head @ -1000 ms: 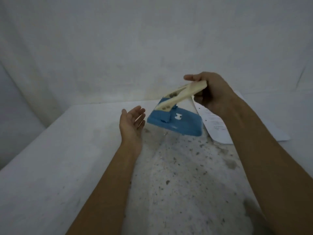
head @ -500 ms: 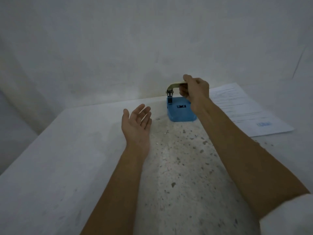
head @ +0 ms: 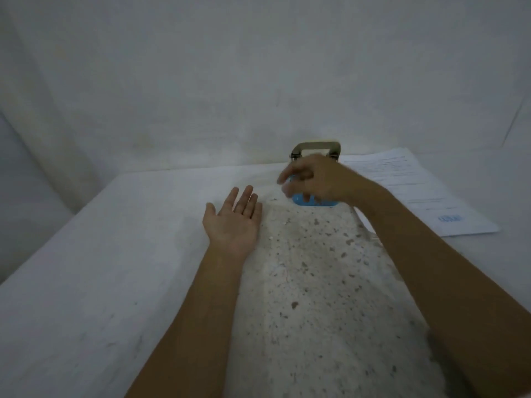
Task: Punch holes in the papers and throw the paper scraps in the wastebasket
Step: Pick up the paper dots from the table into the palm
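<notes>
Resting palm-up on the tabletop (head: 86, 282), your left hand (head: 232, 222) is lying with fingers apart and empty. Your right hand (head: 313, 182) is hovering blurred before the punch (head: 314, 152), fingers loosely curled around nothing. Scraps (head: 284, 223) are lying between; sweep them gently into the palm.

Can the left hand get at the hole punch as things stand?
Probably yes: the left hand lies open, palm up, with bare table between it and the hole punch, though the right hand covers its front.

Hole punch (head: 315, 147) at table (head: 86, 254) far edge; papers (head: 416, 191) right of it.
</notes>
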